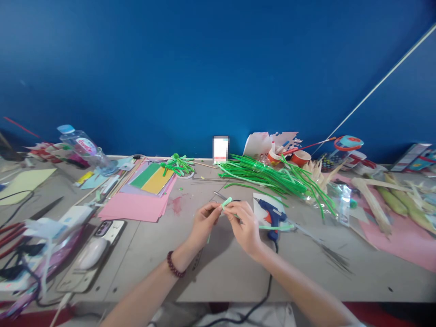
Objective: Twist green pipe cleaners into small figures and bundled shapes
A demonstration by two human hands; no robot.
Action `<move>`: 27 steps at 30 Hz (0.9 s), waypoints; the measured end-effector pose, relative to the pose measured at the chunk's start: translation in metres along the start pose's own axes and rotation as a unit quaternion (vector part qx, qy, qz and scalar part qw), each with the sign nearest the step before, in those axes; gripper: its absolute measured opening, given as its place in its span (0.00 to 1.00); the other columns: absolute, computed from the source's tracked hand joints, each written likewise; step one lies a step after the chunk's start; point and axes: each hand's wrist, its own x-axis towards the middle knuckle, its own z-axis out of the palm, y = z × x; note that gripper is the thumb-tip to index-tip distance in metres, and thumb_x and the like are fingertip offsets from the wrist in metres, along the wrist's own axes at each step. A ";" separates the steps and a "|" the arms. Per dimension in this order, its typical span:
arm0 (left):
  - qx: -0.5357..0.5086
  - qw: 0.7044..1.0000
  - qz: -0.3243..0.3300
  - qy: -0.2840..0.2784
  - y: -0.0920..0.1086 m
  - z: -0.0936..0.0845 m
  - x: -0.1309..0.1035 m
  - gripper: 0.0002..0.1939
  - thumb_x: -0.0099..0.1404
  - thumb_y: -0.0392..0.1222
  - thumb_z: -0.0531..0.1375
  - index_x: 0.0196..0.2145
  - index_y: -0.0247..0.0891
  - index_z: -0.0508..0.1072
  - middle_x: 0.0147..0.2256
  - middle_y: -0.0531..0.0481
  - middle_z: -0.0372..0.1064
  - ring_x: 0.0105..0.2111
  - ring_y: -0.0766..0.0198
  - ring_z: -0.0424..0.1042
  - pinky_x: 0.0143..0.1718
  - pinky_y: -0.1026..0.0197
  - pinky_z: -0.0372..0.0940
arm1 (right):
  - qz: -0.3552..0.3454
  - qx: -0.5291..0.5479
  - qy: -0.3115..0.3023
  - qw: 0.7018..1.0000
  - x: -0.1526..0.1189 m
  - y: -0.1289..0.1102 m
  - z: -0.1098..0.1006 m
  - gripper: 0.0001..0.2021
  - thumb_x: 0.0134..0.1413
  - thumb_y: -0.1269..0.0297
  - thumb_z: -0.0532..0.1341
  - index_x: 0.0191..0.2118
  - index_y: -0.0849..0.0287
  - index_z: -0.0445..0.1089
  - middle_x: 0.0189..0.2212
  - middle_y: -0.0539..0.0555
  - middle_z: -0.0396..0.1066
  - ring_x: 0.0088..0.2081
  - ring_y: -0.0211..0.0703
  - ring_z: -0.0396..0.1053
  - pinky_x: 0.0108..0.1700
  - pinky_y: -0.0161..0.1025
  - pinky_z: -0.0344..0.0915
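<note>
A light green pipe cleaner (pixel 226 202) is pinched between my two hands above the middle of the table. My left hand (pixel 206 219), with a dark bead bracelet at the wrist, closes its fingertips on the lower left of the piece. Close beside it, my right hand (pixel 244 222) grips the same piece from the right. A pale green strand (pixel 284 227) stretches rightward from near my right hand, across a blue glue gun (pixel 278 215) that lies on white paper. Just behind the hands is a thin metal tool (pixel 219 195), partly hidden.
A bundle of green pipe cleaners (pixel 265 175) lies behind to the right. Pink paper (pixel 131 208), a phone (pixel 109 230) and a plastic bottle (pixel 83 143) are on the left. Corn husks (pixel 373 204) lie at the right. The glue gun's cord (pixel 270 286) hangs over the front edge.
</note>
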 end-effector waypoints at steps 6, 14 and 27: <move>0.037 0.999 0.028 -0.004 -0.003 -0.001 0.001 0.14 0.57 0.50 0.61 0.28 0.35 0.74 0.24 0.52 0.67 0.23 0.70 0.60 0.27 0.66 0.59 | 0.022 -0.051 -0.004 0.998 -0.005 0.007 0.002 0.08 0.57 0.66 0.56 0.34 0.56 0.74 0.26 0.53 0.68 0.27 0.39 0.66 0.29 0.36 0.65; 0.068 0.992 0.095 -0.039 -0.004 0.000 0.001 0.13 0.60 0.50 0.59 0.28 0.35 0.71 0.28 0.49 0.67 0.31 0.65 0.66 0.34 0.63 0.62 | 0.041 -0.041 -0.034 0.998 -0.010 0.005 0.007 0.08 0.58 0.66 0.56 0.37 0.56 0.73 0.27 0.53 0.70 0.28 0.39 0.67 0.31 0.36 0.64; -0.058 0.997 0.027 0.046 -0.005 0.008 -0.003 0.11 0.57 0.48 0.61 0.26 0.37 0.70 0.24 0.53 0.66 0.28 0.68 0.65 0.34 0.65 0.62 | 0.226 0.089 -0.015 0.970 -0.004 0.000 0.012 0.09 0.56 0.61 0.58 0.36 0.59 0.74 0.32 0.54 0.76 0.34 0.44 0.73 0.37 0.37 0.68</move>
